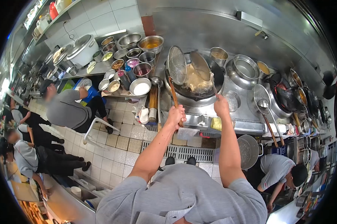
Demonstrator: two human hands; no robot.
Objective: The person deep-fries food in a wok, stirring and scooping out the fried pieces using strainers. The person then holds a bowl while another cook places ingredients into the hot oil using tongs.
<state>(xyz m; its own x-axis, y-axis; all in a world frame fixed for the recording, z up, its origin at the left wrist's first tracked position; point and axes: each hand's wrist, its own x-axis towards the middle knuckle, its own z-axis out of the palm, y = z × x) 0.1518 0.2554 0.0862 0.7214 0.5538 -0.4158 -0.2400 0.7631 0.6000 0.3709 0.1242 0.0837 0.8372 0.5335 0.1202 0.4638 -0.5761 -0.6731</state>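
My left hand [175, 116] is wrapped round the wooden handle of a mesh strainer [177, 64], whose round head is tipped up over the left side of a black wok [220, 79]. Gripped in my right hand [222, 106] is the thin handle of a round metal skimmer [200, 65], held tilted over the same wok. Pale food [196, 81] lies in bubbling, foamy liquid beneath the two tools. Whether either tool touches the food, I cannot tell. The wok sits in the steel range, right in front of me.
Bowls of ingredients, including a bowl of white powder [140, 86], crowd the left counter. A ladle [157, 81] stands beside a bamboo brush [152, 104]. Right are a steel pot [246, 67], another strainer [262, 93] and a large pot [248, 151]. Co-workers are on both sides.
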